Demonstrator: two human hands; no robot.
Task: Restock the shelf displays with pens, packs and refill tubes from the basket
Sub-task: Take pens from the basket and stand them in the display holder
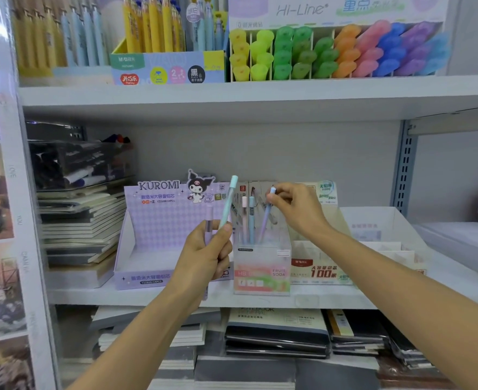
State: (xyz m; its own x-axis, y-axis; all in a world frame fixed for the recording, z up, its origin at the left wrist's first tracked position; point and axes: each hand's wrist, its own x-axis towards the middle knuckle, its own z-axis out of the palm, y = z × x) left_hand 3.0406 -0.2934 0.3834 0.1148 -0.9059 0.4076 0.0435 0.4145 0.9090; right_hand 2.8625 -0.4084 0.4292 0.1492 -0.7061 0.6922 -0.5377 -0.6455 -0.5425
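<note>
My left hand [207,254] grips two refill tubes in front of the middle shelf: a mint-green tube [229,202] slanting up to the right and a lilac tube [208,225] held upright. My right hand [294,209] pinches the blue cap of a purple tube [265,220] whose lower end stands inside the clear Fruit Soda display box [261,273]. A pink tube [244,218] and a blue tube [251,218] stand in the same box. The basket is out of view.
A purple Kuromi display box [153,243] stands left of the clear box, a beige refill display [320,271] and a white tray [384,226] to its right. Stacked notebooks [77,226] fill the shelf's left end. Highlighters [336,52] and pens [153,26] line the shelf above.
</note>
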